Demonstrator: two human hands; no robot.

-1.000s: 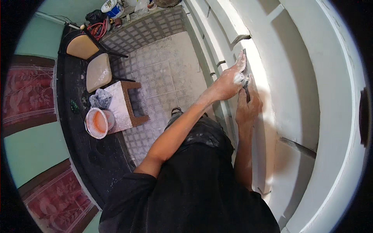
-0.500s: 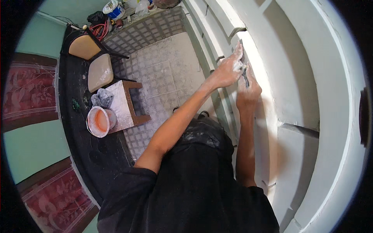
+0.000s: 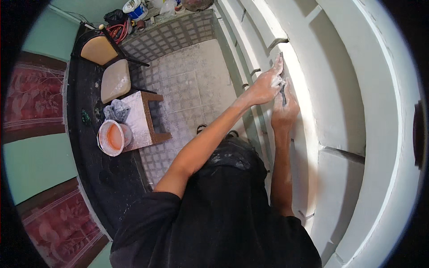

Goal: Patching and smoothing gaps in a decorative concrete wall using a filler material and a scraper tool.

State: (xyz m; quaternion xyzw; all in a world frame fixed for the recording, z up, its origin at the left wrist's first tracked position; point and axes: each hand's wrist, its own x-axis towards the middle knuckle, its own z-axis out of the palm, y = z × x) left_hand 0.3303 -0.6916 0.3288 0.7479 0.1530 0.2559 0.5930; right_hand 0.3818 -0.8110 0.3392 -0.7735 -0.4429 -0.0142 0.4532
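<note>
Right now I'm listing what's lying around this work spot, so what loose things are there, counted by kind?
Scrapers, held by both hands at the white wall: 1
Buckets, orange inside: 1
Rags, grey: 1
Stools, wooden: 1
Chairs, cushioned: 1
Total: 5

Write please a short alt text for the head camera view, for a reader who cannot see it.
Seen from above, a person presses a flat dark blade against a white moulded wall with the left hand and right hand, both dusted white. Far below, an orange-stained bucket and grey rag sit on a small stool.
</note>
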